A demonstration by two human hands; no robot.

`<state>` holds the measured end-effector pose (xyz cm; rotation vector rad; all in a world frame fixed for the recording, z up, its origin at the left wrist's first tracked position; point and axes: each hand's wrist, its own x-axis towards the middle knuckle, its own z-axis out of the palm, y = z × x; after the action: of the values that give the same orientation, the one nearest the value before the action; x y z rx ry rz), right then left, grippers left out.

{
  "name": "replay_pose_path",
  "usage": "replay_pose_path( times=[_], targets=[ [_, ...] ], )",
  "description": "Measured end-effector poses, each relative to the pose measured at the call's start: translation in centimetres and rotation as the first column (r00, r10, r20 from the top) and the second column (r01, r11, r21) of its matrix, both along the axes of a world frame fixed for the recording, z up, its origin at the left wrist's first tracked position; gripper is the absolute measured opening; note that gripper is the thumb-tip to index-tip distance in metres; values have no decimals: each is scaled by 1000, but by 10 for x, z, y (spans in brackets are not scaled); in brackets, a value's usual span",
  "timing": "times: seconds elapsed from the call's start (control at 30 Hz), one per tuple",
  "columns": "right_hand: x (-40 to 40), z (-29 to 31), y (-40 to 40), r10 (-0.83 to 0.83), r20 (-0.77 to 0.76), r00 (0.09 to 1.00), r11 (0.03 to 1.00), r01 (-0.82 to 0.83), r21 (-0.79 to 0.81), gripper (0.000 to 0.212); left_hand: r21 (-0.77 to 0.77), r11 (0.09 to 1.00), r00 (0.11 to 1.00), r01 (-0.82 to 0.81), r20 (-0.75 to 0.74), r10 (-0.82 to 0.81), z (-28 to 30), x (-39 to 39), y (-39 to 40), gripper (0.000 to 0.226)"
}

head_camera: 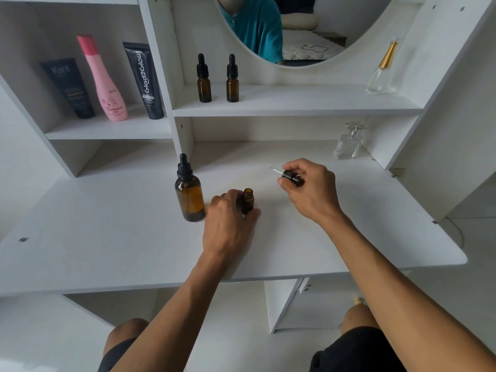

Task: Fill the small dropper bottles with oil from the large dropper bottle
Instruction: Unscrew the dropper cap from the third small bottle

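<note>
Two hands busy, one small bottle [248,201] uncapped on the desk [107,237].
Left hand [228,218] curls round that open bottle, big bottle [189,193] touching at its 9 o'clock, still capped. Right hand [303,186] at 2 o'clock pinches the dropper [288,175], tip aimed at 10. Two spares [218,79] sit on the shelf at 12.

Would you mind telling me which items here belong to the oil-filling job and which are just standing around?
Part of the job:
- large dropper bottle, capped
- open small bottle, held by the left hand
- its dropper cap, in the right hand
- two capped small bottles on the shelf

Just standing around:
- pink bottle
- two dark tubes
- two clear perfume bottles
</note>
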<state>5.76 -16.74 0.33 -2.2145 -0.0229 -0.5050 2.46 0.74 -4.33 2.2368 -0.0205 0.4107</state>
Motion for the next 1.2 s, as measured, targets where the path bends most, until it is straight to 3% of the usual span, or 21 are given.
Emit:
replay_pose_path(
  times=[0.5,1.2],
  targets=[
    [9,-43,2,-58,-50,997,995,54,-81,17,53,999,1000,-2,1,2,-4,5,1,24],
    [6,-44,-1,-9,-105,994,996,-1,-95,49,61,998,1000,1,-7,0,4,-2,0,32]
  ],
)
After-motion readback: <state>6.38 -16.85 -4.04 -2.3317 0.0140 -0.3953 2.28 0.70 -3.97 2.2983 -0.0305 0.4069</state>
